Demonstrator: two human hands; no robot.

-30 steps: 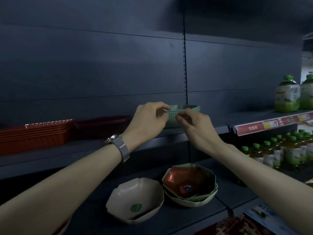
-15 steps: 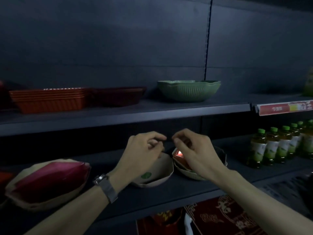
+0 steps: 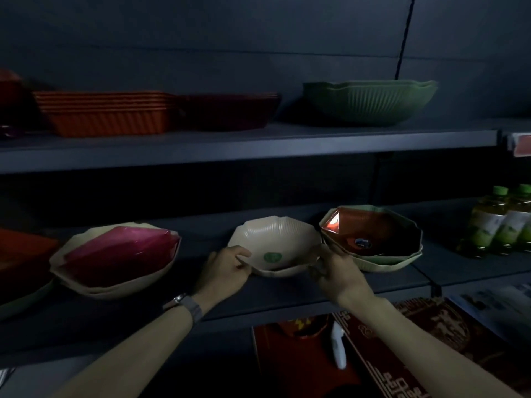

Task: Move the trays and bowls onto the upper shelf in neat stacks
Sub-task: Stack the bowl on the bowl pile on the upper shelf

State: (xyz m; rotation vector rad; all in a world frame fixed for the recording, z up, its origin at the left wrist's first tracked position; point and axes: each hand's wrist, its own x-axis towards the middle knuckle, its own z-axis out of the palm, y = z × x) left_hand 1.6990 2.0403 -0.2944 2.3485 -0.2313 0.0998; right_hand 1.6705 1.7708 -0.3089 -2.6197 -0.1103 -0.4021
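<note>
I'm gripping the beige scalloped plastic bowl [image 3: 283,239] on the lower shelf [image 3: 273,293], left hand [image 3: 227,268] and right hand [image 3: 336,272] each curling over an opposite rim; I'm aiming to lift it level and nest it square in the green ribbed bowl [image 3: 370,101] on the upper shelf [image 3: 247,145]. Right-side contact is blurring into shadow, grip depth unclear

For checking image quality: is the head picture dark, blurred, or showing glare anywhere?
Head view: dim overall, with deep shadow under the upper shelf; a bright glare spot inside the red bowl, left side; the right hand gripping the cream bowl is slightly smeared, the left hand sharper.
</note>
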